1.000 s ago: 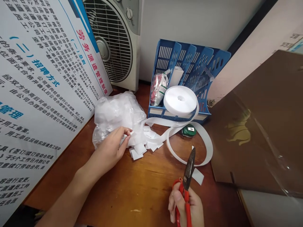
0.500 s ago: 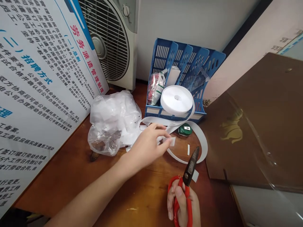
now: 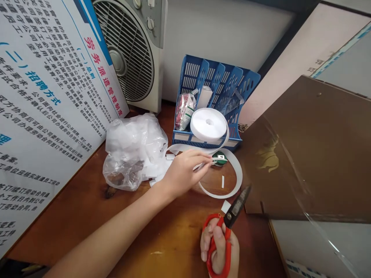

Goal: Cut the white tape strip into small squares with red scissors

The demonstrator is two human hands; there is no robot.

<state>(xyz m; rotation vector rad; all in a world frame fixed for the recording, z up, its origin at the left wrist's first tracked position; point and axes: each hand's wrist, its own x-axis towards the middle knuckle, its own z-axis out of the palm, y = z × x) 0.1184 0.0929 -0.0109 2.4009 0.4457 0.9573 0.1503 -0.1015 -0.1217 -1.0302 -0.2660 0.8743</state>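
Left hand (image 3: pixel 181 173) has reached the white strip (image 3: pixel 232 181), pinching it.

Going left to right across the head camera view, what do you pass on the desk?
Printed board → plastic bag → left hand → white tape roll → brown board.

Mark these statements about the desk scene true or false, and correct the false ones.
1. The right hand holds red-handled scissors. True.
2. The left hand is pinching the white strip that runs off the tape roll. True.
3. The tape roll lies flat on the wooden desk. False: it rests against the front of the blue file rack.
4. The scissor blades are closed around the strip. False: they point up to the right, clear of it.
5. A crumpled plastic bag lies left of the left hand. True.
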